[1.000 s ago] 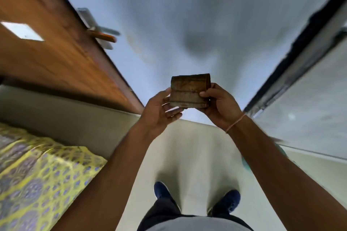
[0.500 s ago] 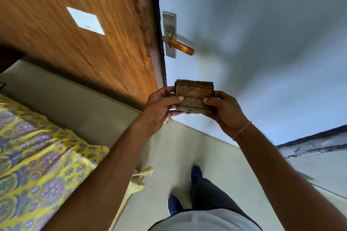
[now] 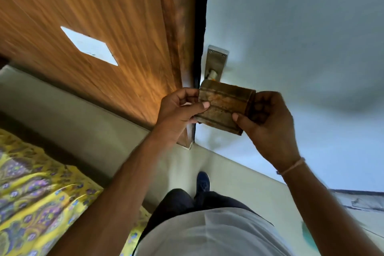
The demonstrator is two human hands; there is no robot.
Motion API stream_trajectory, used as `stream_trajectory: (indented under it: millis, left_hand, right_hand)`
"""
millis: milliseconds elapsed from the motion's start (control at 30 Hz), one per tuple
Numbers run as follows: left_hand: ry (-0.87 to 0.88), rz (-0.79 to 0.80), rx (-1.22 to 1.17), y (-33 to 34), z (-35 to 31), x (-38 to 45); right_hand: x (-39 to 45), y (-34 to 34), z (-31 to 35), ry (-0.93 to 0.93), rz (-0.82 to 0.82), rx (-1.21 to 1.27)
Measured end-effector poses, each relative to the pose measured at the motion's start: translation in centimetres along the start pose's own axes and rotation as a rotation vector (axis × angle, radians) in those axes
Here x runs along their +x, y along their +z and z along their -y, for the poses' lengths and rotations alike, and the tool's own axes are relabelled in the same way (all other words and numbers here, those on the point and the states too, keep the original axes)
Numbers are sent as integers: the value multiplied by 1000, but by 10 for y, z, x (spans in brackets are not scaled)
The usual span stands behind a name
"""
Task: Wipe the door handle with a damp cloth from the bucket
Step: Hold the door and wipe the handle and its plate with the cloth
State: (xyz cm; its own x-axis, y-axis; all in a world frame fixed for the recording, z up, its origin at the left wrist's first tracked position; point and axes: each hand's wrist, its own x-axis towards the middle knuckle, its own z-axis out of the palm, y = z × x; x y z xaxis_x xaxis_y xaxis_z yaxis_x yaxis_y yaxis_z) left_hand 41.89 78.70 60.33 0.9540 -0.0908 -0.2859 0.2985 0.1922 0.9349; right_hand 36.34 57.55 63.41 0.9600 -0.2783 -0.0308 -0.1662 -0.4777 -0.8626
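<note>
cloth (image 3: 225,108): brown, folded into a thick rectangle with darker stripes along its length and an orange-ish patch on the top face; held up in mid-frame, right in front of the door hardware
left hand (image 3: 178,111): clamped on the cloth's left end — thumb across the top face, fingers curled underneath
right hand (image 3: 268,122): clamped on the cloth's right end, thumb tip on the near edge, fingers wrapped behind; thin string band on the wrist
door handle (image 3: 212,75): only a pale stub shows at the base of the metal plate; the lever itself is hidden behind the cloth, contact can't be confirmed
handle plate (image 3: 216,60): grey metal, two screws at the top corners, mounted on the pale door just beside its edge
door (image 3: 301,48): pale blue-grey, fills the right half of the view; dark gap along its left edge
wood panel (image 3: 104,27): warm brown grain, left of the dark gap, with a white rectangular plate (image 3: 89,45) set in it
floor (image 3: 99,131): light, plain, runs between the wood panel and the bedding
bedding (image 3: 35,191): yellow with purple floral print, lower left — partly blurred
person: grey shirt, dark trousers, one blue shoe (image 3: 202,183) visible on the floor below the hands
bucket: not identifiable in this view
</note>
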Motion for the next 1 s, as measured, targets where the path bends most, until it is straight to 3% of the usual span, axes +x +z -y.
stream_trajectory:
  millis: [167, 267, 400, 567, 700, 800, 900, 1000]
  left_hand:
    - [21, -138, 21, 9, -9, 23]
    - [71, -138, 77, 17, -5, 35]
    - [133, 36, 161, 5, -9, 28]
    - [81, 165, 212, -13, -31, 20]
    - [33, 245, 177, -15, -52, 19]
    - [81, 307, 156, -13, -64, 12]
    - [294, 271, 258, -18, -72, 6]
    - [750, 133, 522, -30, -74, 4]
  right_hand:
    - [17, 13, 21, -117, -175, -124]
    - [24, 21, 22, -166, -232, -169]
    - [4, 28, 31, -138, -275, -214]
    - [-33, 65, 39, -54, -146, -436]
    - [-38, 98, 44, -30, -430, -417]
    - [-34, 103, 44, -24, -543, -343]
    - [-28, 94, 46, 56, -559, -174]
    - [-21, 70, 40, 174, -527, 176]
